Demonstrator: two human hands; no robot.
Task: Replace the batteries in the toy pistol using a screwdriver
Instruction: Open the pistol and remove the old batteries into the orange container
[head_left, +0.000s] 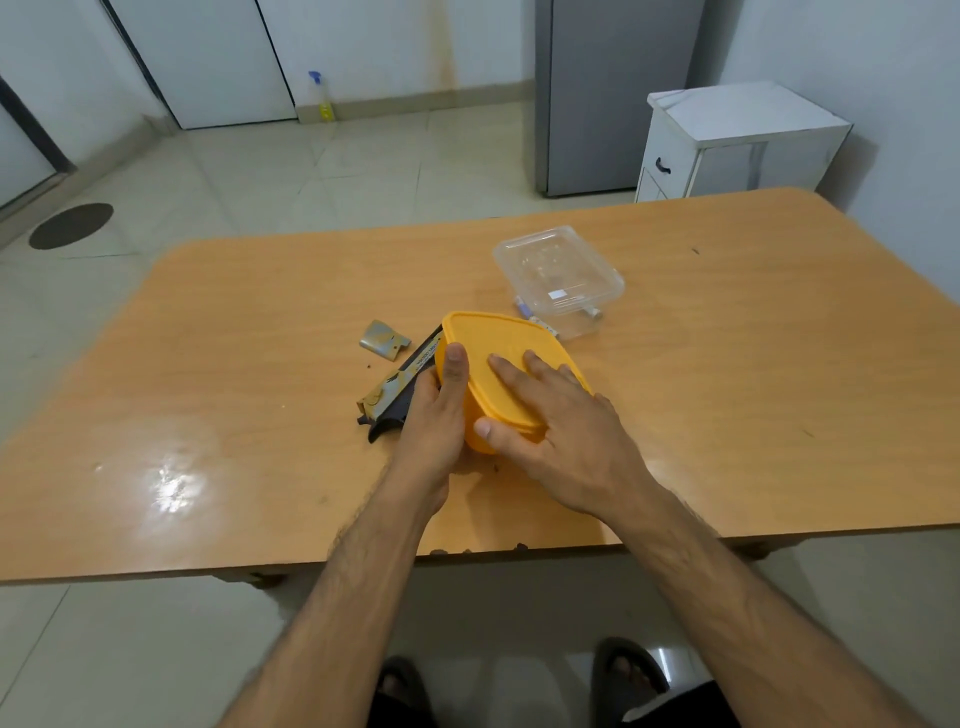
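An orange lidded box (493, 348) stands on the wooden table (260, 415) near its middle. My left hand (434, 415) grips the box's left side, thumb lying on the lid's edge. My right hand (556, 421) lies flat on the lid with fingers spread and the thumb against the near corner. The toy pistol (397, 384), dark with a camouflage pattern, lies on the table just left of the box, partly hidden behind my left hand. Its loose battery cover (383, 340) rests a little farther back. No screwdriver is visible.
A clear plastic box (558, 275) with a lid sits behind the orange box, with small items at its base. Off the table stand a grey fridge (613, 93) and a white cabinet (737, 140). The table's near edge (467, 553) is close to my body.
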